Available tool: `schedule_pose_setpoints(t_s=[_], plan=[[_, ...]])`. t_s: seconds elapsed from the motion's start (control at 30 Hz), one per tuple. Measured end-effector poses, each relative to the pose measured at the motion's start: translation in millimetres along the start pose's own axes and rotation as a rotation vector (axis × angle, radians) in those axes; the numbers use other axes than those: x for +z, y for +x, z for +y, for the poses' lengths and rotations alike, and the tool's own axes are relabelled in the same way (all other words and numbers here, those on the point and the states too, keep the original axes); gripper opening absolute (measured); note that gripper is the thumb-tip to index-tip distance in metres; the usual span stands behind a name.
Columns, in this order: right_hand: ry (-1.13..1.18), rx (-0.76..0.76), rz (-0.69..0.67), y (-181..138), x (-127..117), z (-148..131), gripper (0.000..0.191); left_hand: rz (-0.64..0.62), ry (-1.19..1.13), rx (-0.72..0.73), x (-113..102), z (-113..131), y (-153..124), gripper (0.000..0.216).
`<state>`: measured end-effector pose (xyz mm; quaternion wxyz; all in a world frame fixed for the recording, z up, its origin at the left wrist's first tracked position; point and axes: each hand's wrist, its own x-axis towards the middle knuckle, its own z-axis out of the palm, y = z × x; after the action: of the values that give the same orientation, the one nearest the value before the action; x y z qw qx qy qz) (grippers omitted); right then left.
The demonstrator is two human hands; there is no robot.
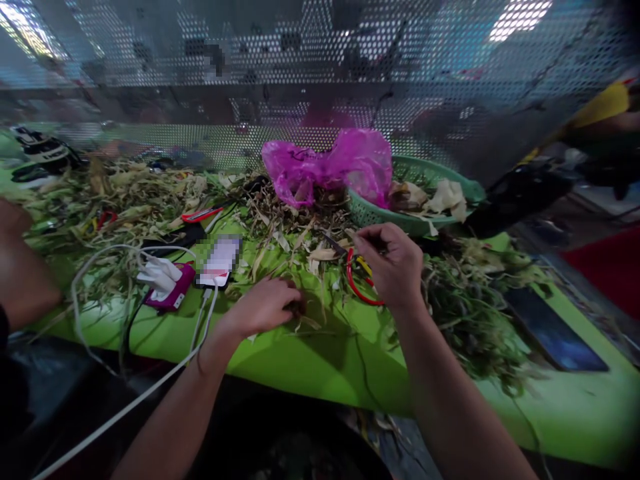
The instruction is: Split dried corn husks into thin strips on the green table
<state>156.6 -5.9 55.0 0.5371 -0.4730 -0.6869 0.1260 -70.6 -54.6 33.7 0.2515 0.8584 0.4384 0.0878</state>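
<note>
My left hand [270, 307] rests low over the green table top [330, 367], its fingers curled inward and pressed down among scraps of dry leaf. What they hold, if anything, is hidden. Higher and to the right, my right hand [393, 263] has thumb and fingertips drawn together in a pinch; anything between them is too small to make out. Scissors with red handles [354, 285] lie just beside and partly behind that hand, dark blades towards the back. Dried husks and stems [295, 227] are heaped beyond both hands.
A pink plastic bag [330, 163] leans by a green basket [435, 223] holding dry husks. Charging phone [220, 260], purple power adapter [173, 287] and white cables lie left. Green plants [460, 320] and a dark phone [557, 330] are right. Another person's arm [30, 267] is at left.
</note>
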Motion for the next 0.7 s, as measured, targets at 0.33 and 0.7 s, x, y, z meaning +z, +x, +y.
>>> schedule_pose_setpoints(t_s=[0.33,0.7], plan=[[0.117,0.074,-0.042,0,-5,-4,0.008,0.447,-0.796,-0.049,-18,13,11,0.013],[0.198,0.081,-0.171,0,-8,-8,0.012,0.523,-1.363,-0.108,-6,29,66,0.043]])
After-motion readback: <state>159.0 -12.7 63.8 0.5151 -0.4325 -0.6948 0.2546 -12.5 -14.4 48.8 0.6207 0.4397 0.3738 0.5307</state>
